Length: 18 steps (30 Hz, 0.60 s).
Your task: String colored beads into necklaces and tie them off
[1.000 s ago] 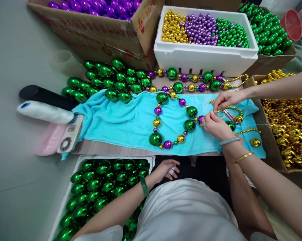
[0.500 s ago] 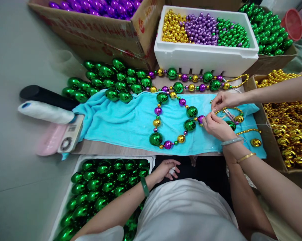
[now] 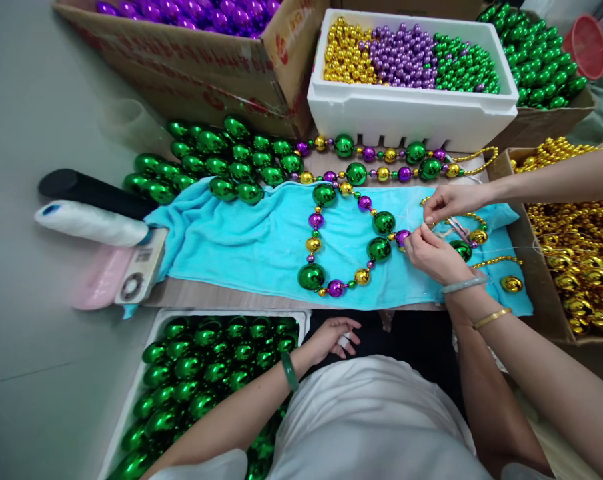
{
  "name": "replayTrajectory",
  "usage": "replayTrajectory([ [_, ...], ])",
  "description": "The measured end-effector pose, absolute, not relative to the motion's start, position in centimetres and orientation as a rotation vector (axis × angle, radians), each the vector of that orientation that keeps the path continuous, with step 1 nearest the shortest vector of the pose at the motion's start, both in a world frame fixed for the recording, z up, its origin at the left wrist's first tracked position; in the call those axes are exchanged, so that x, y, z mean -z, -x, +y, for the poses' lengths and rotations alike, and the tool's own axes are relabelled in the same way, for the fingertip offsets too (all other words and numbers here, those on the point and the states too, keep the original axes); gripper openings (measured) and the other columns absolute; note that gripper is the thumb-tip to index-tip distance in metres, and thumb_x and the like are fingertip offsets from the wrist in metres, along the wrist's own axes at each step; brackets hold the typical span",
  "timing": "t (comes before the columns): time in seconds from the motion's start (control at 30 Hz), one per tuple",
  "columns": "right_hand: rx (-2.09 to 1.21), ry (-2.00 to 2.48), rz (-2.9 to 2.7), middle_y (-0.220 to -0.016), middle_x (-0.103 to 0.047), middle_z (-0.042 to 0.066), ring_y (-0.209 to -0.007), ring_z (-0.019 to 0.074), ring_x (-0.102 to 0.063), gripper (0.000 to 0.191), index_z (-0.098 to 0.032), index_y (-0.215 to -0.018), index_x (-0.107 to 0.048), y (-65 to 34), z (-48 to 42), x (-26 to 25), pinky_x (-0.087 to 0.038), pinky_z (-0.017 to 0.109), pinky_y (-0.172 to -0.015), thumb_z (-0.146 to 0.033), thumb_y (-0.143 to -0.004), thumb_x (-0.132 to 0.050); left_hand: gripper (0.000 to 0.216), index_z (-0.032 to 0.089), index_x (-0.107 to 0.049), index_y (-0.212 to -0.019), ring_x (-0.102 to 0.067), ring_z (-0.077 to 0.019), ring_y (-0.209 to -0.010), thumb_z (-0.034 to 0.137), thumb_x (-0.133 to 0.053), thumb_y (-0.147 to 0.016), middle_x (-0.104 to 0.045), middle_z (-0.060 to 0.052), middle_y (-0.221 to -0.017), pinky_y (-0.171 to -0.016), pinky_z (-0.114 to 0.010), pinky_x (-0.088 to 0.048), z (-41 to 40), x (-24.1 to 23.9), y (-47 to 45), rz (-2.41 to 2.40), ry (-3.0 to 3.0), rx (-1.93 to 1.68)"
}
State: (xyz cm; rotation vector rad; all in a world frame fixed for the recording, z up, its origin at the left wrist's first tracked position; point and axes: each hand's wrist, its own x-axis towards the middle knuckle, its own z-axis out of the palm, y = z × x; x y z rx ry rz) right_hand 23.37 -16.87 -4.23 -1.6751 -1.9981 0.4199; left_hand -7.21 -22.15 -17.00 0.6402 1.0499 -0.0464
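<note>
A necklace (image 3: 379,250) of large green, purple and gold beads lies looped on a turquoise towel (image 3: 241,240). My right hand (image 3: 431,253), with a pale bangle and a gold bracelet on the wrist, is closed in a pinch on the necklace's string beside a purple bead. Another person's hand (image 3: 451,200) reaches in from the right and pinches the same string just above mine. My left hand (image 3: 331,337) rests on my lap below the table edge. Its fingers are loosely spread and hold nothing, and one finger is wrapped in white tape. A loose gold ball (image 3: 510,284) lies on the towel's right end.
A foam box (image 3: 411,117) of small gold, purple and green beads stands behind, with strung necklaces (image 3: 381,163) before it. Loose green balls (image 3: 216,163) lie at back left, more in a tray (image 3: 154,327) by my left arm. Gold beads (image 3: 581,253) fill a box at the right. A white thread spool (image 3: 91,223) lies left.
Nothing has visibly changed beyond tiny shifts of the two pinching hands at the string. My left hand has stayed on my lap.
</note>
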Motion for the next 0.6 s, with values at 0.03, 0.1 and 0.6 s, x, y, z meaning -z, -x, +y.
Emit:
replayTrajectory([
  [0.03, -0.442, 1.648, -1.978, -0.078, -0.047, 0.007, -0.091, 0.0185, -0.054, 0.044, -0.025, -0.071, -0.045, -23.35, -16.87, 4.25, -0.049, 0.045, -0.102, -0.01, -0.095, -0.012, 0.037, 0.011, -0.059, -0.11, -0.068, -0.018, -0.058, 0.032, -0.057, -0.079, -0.069, -0.009, -0.079, -0.043, -0.02, -0.047, -22.16, 16.98, 7.2, 1.045, -0.639, 0.045],
  [0.1, -0.472, 1.599, -1.948, -0.077, -0.046, 0.007, -0.09, 0.0182, -0.054, 0.041, -0.026, -0.072, -0.044, -23.31, -16.84, 4.23, -0.049, 0.044, -0.103, -0.01, -0.095, -0.014, 0.037, 0.011, -0.059, -0.11, -0.068, -0.0179, -0.058, 0.032, -0.057, -0.079, -0.069, -0.009, -0.079, -0.043, -0.02, -0.047, -22.16, 16.95, 7.21, 1.039, -0.636, 0.043],
  [0.6, 0.466, 1.531, -2.521, -0.083, -0.059, 0.004, -0.083, 0.0126, -0.061, 0.046, -0.018, -0.089, -0.062, -23.7, -16.55, 3.75, -0.057, 0.024, -0.086, 0.008, -0.088, -0.024, 0.039, 0.012, -0.059, -0.109, -0.068, -0.0179, -0.058, 0.033, -0.058, -0.077, -0.069, -0.009, -0.079, -0.043, -0.02, -0.047, -22.09, 16.78, 7.04, 1.052, -0.646, 0.056],
])
